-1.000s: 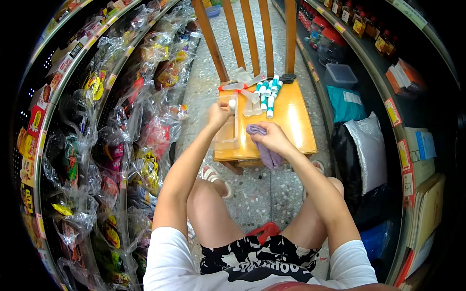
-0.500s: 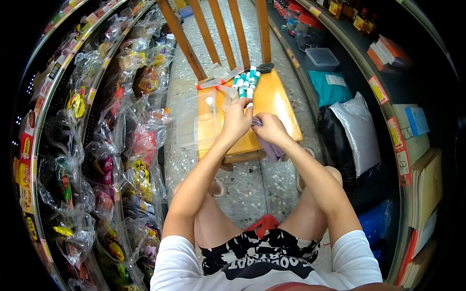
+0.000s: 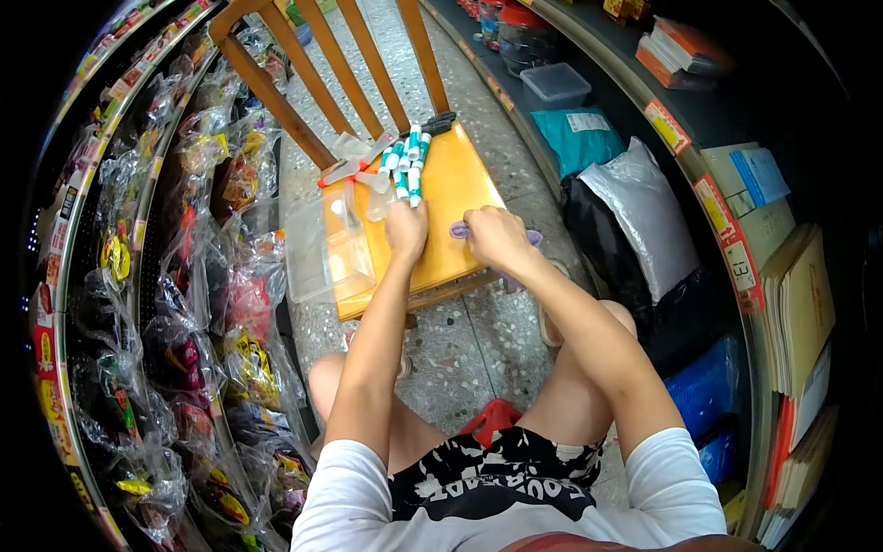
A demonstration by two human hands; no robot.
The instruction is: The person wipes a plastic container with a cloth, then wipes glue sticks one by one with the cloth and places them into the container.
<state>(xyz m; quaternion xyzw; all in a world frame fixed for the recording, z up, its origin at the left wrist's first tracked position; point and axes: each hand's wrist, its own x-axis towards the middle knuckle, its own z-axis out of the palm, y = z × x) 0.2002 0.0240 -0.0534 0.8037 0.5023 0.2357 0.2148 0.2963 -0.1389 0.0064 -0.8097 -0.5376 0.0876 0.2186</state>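
A pile of teal-and-white glue sticks [image 3: 403, 158] lies on the yellow wooden chair seat [image 3: 460, 198]. My left hand [image 3: 406, 232] is closed at the near end of the pile, its fingertips on a glue stick [image 3: 415, 187]; its fingers partly hide what they grip. To the right, my right hand [image 3: 499, 241] is closed around a purple cloth [image 3: 460, 230], which pokes out on both sides of the fist. Clear pieces with red-orange ends [image 3: 347, 171] lie left of the pile, and black pens [image 3: 440, 124] behind it. A clear plastic box [image 3: 317, 248] sits at the seat's left edge.
The chair's slatted back [image 3: 322, 78] rises at the far side. Shelves of plastic-wrapped packets [image 3: 198, 276] line the left. On the right shelf are a silver bag [image 3: 639, 216], a teal package [image 3: 575, 138], a clear tub [image 3: 556, 83] and stacked envelopes [image 3: 791, 294].
My hands have moved apart: the left went to the glue-stick pile, while the right stays on the cloth farther right. The camera view has shifted, moving the chair leftward in the picture.
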